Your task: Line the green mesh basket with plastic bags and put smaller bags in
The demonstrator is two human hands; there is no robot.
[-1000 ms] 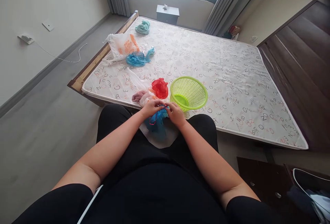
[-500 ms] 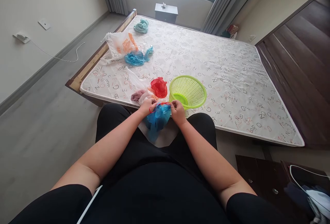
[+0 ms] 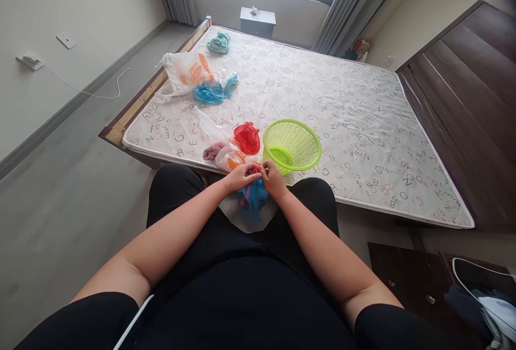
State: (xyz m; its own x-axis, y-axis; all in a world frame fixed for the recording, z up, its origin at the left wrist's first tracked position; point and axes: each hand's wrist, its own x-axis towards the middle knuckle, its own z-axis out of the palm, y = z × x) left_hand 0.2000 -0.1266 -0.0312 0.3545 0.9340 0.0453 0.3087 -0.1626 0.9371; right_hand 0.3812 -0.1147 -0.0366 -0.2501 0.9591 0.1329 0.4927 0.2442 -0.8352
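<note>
Between my knees hangs a blue plastic bag (image 3: 255, 195), its gathered top with red drawstring held in both hands. My left hand (image 3: 242, 177) is closed on the bag's top from the left. My right hand (image 3: 272, 179) pinches the same top from the right, close against the left fingers. What is inside the bag is hidden. Just beyond the hands, on the mattress edge, lie a red plastic bag (image 3: 247, 138), a white plastic bag with orange print (image 3: 228, 158) and a mauve cloth (image 3: 213, 151). A green plastic basket (image 3: 300, 145) stands beside my right hand.
On the letter-printed mattress (image 3: 355, 124), toward the far left, lie another blue plastic bag (image 3: 208, 92), a white bag with orange print (image 3: 185, 70) and a teal cloth (image 3: 219, 42). A wooden bed rail (image 3: 137, 100) runs along the left edge. A dark cabinet (image 3: 407, 280) stands at lower right.
My hands have come together at the bag's top, which was stretched between them before. The bag's mouth is now bunched up and the bag looks narrower.
</note>
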